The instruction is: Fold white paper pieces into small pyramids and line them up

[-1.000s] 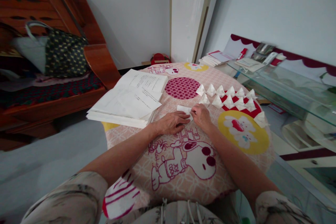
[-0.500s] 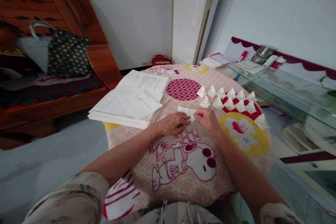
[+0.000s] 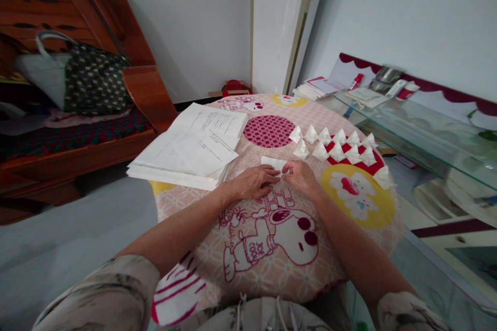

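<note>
A small folded piece of white paper (image 3: 273, 162) lies on the round table between my hands. My left hand (image 3: 252, 182) rests on its left part, fingers bent and holding it against the cloth. The fingers of my right hand (image 3: 300, 176) pinch the paper's right end, and they cover much of it. Several small pointed paper shapes (image 3: 336, 151), folded from white paper, stand in rows beyond my right hand. Left of my hands lies a thick open stack of printed sheets (image 3: 186, 150), with loose sheets on top.
A pink tablecloth (image 3: 267, 253) with cartoon figures covers the table. To the right stands a glass-topped cabinet (image 3: 438, 134) carrying papers, a metal container and a cup. A wooden sofa (image 3: 145, 93) with a bag (image 3: 97, 77) stands at left. A tall white appliance (image 3: 274, 36) is behind.
My right-hand fingers have shifted slightly along the paper's right end and spread a little. My left hand stays on the paper. The whole view has shifted slightly.
</note>
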A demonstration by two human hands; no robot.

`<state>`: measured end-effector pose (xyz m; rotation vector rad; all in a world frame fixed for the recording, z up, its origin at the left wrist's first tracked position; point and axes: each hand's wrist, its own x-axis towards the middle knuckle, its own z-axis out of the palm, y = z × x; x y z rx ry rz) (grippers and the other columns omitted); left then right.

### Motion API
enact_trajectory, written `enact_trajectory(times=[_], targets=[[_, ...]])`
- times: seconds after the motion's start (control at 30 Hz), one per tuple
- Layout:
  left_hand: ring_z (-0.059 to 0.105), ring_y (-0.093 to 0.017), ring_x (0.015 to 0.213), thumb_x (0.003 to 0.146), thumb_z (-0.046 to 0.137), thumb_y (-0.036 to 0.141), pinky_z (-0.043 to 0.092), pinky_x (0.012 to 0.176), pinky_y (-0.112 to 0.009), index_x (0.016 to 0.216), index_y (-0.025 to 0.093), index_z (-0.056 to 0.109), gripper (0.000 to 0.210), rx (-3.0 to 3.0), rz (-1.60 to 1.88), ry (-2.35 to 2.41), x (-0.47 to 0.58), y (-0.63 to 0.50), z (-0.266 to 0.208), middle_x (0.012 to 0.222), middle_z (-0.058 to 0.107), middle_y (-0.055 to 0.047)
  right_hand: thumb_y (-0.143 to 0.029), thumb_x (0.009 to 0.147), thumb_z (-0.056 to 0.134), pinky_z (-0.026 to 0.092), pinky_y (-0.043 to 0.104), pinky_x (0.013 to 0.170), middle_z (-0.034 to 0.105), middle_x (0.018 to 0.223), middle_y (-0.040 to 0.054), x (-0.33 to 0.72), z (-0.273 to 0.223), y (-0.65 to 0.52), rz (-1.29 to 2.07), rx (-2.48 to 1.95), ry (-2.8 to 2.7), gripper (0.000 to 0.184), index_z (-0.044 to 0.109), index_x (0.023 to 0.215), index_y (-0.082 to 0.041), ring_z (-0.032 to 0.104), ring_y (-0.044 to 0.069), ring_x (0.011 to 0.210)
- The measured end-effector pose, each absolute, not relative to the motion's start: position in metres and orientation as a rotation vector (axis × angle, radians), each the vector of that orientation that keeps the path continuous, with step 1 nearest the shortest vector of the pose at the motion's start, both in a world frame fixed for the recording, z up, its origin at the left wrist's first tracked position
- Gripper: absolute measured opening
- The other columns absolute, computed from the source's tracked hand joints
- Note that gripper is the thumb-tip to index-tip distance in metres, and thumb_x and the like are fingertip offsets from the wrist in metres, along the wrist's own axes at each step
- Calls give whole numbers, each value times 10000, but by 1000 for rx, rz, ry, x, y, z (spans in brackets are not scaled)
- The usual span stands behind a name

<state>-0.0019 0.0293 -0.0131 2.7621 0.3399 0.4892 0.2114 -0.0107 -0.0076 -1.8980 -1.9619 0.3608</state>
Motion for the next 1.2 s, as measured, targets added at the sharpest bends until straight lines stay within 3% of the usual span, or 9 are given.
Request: enact_trajectory(times=[0.5, 0.67, 0.87, 1.07, 1.2], targets=[[593, -326, 1311, 895, 597, 156, 490, 1101, -495, 1233, 148, 722, 361, 2782, 459, 374, -3, 29, -15, 1401, 653, -162, -120, 747, 630, 420, 268, 613, 732, 715, 51, 240, -24, 3, 121, -2017, -1769, 148, 748, 731, -208, 633, 183, 667], [599, -308, 1304, 892, 601, 166, 492, 1097, -454, 1226, 154, 726, 357, 2801, 455, 378, -3, 30, -16, 1401, 656, -150, -96, 766, 600, 420, 284, 640, 726, 745, 65, 240, -24, -1, 75, -2000, -1774, 177, 748, 803, -185, 628, 197, 688], [602, -300, 1299, 898, 593, 185, 498, 1090, -451, 1253, 168, 712, 375, 2822, 454, 381, -3, 30, -17, 1393, 665, -137, -206, 818, 678, 414, 277, 658, 725, 763, 36, 226, -16, -14, 260, -1839, -2006, 146, 752, 943, -190, 621, 181, 689], [613, -302, 1281, 901, 595, 175, 498, 1090, -449, 1235, 161, 715, 355, 2829, 464, 370, -3, 30, -17, 1368, 678, -141, -150, 820, 657, 394, 276, 627, 731, 763, 54, 228, -15, -8, 209, -1984, -1904, 103, 748, 842, -190, 619, 184, 683], [611, -299, 1285, 904, 586, 180, 496, 1096, -453, 1221, 166, 719, 344, 2831, 470, 358, -3, 30, -18, 1380, 671, -134, -92, 815, 599, 402, 279, 641, 736, 780, 84, 235, -18, -3, 77, -2109, -1791, 171, 746, 815, -179, 641, 201, 731]])
